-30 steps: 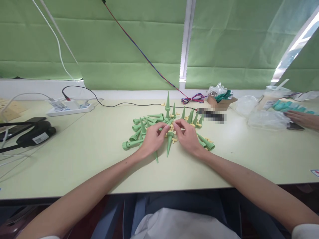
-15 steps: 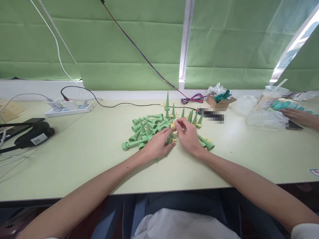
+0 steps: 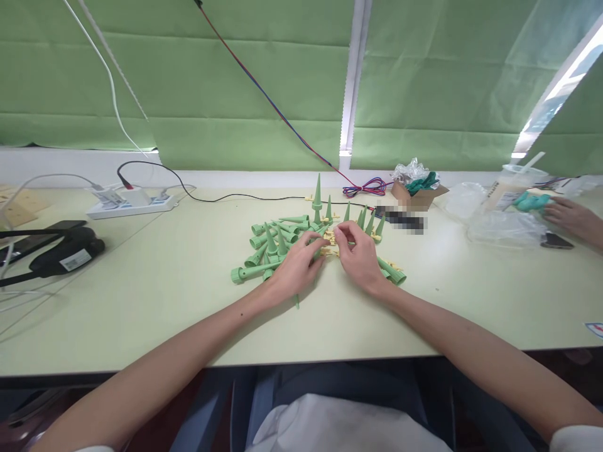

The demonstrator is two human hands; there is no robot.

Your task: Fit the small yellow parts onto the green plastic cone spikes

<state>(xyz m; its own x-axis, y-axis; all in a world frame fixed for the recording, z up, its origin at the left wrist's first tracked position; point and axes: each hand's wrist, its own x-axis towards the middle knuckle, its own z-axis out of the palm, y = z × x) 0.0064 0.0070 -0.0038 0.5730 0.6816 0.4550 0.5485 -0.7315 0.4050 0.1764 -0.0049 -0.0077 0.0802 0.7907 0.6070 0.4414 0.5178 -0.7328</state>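
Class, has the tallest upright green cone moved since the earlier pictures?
No: judged against the white power strip, the green cone stands in the same place.

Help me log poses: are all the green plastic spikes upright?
No, several green plastic spikes lie on their sides beside the left hand.

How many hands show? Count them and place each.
3: the left hand, beside green spikes; the right hand, beside yellow pieces; a co-worker's hand, far right. Another may be hidden.

We no longer see the green spike tip that pointed toward us beside our left hand (image 3: 296, 263) a second ago; far right, a co-worker's hand (image 3: 573, 216) has shifted and the teal bundle (image 3: 531, 201) looks shorter.
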